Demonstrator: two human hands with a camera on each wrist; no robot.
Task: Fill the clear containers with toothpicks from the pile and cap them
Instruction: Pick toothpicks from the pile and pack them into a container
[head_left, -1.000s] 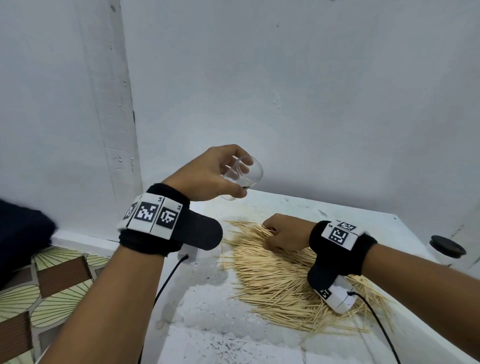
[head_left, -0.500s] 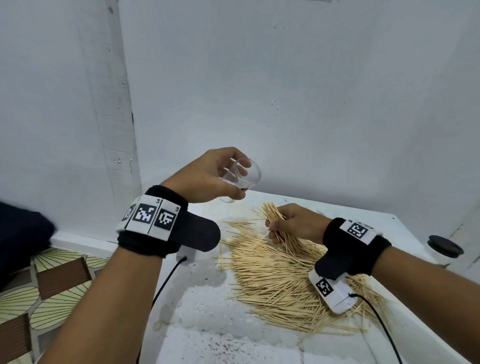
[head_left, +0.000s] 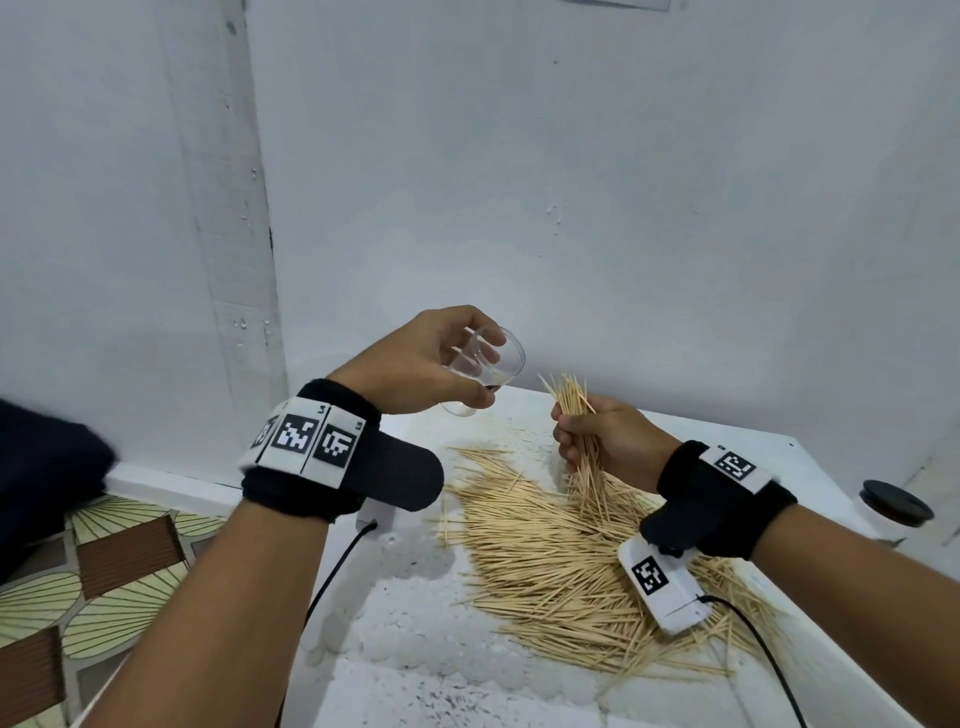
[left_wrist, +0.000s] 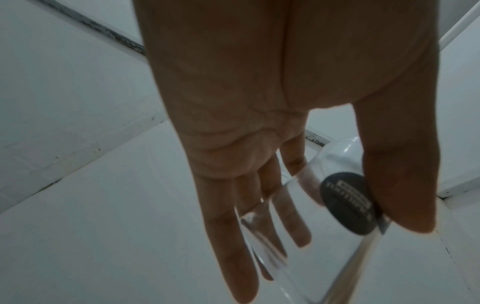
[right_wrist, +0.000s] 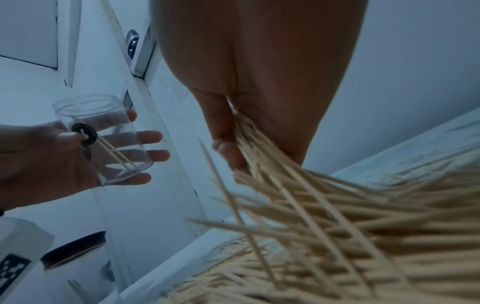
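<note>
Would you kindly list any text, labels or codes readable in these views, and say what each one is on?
No words read clearly.
Round black sticker on the clear container in the left hand: pale lettering, too blurred to read.
Left wristband and right wristband: black-and-white square code markers, no words.
White wrist unit: another such marker.

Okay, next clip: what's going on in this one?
A person is packing toothpicks into jars. The left hand holds a clear container up, uncapped and tilted toward the other hand; the right wrist view shows a few toothpicks in it. The right hand grips a bundle of toothpicks lifted above the pile on the white table, not yet at the opening. A black-lidded jar stands at the table's right edge.
</note>
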